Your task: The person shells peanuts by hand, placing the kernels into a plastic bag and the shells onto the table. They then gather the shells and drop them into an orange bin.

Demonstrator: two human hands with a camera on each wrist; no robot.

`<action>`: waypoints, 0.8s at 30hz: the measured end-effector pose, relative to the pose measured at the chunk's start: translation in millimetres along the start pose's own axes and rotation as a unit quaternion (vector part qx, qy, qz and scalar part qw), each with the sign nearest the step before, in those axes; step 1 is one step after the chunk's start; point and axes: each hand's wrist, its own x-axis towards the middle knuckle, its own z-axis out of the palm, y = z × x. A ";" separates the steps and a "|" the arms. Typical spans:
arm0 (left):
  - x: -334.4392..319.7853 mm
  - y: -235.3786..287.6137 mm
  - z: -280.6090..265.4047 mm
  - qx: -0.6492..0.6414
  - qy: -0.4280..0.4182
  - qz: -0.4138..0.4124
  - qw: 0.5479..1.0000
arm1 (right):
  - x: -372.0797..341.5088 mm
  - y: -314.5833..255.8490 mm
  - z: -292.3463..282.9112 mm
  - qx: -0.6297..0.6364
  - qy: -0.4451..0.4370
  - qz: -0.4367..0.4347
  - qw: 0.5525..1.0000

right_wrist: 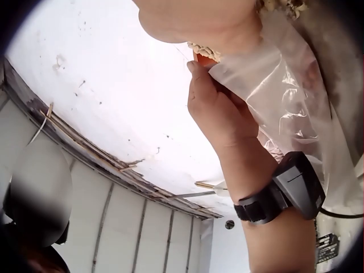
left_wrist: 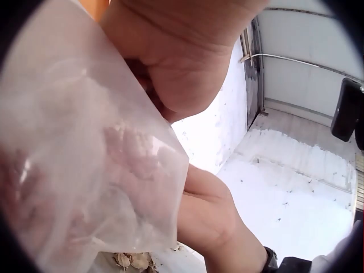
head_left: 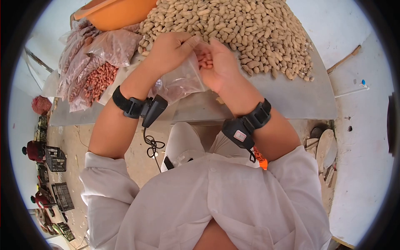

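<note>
In the head view, the left hand [head_left: 171, 52] pinches the upper edge of a clear plastic bag [head_left: 181, 79] between thumb and fingers. Facing it, the right hand [head_left: 223, 66] is cupped at the bag's mouth, with shelled red peanuts [head_left: 205, 59] lying against its fingers. The bag hangs below both hands over the near part of the metal table. Its cloudy plastic [left_wrist: 85, 153] fills much of the left wrist view and hides the right fingertips. The right wrist view shows the left hand [right_wrist: 219, 111] at the bag's edge, its thumb upward.
Unshelled peanuts [head_left: 250, 33] are heaped at the table's back. Bags of red peanuts [head_left: 112, 46] lie at the left, beside loose red peanuts [head_left: 100, 81] and below an orange basin [head_left: 114, 14]. The metal table's [head_left: 291, 100] front edge runs near the forearms. Black crates [head_left: 56, 158] stand on the floor.
</note>
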 end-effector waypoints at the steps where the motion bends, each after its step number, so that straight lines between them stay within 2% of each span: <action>1: -1.3 -2.8 -0.4 -0.007 0.013 -0.001 1.000 | 3.6 0.0 3.4 -0.024 -0.013 0.038 0.999; 2: -2.2 -5.8 -1.6 -0.007 0.023 -0.005 1.000 | 5.2 0.4 6.4 -0.049 -0.027 0.076 0.996; 5: -5.4 -11.4 -5.3 -0.026 0.053 -0.016 0.998 | 1.0 -1.8 24.8 -0.092 -0.038 0.086 0.991; 8: -8.1 -13.3 -6.7 -0.067 0.082 -0.018 0.994 | 2.7 -3.0 24.9 -0.089 -0.051 0.074 0.992; 11: -8.0 -25.5 -2.1 -0.086 0.109 -0.019 0.990 | 3.3 -8.9 21.8 -0.099 -0.035 0.022 0.994; 16: -9.0 -27.0 -1.2 -0.125 0.122 -0.041 0.984 | 5.2 -3.0 23.7 -0.111 -0.020 0.007 0.994; 20: -12.3 -27.4 -1.7 -0.126 0.139 -0.026 0.982 | 9.6 -1.7 24.4 -0.139 -0.008 0.003 0.990; 24: -14.9 -29.5 0.3 -0.158 0.163 -0.031 0.973 | 4.9 -13.2 22.8 -0.138 -0.026 -0.016 0.990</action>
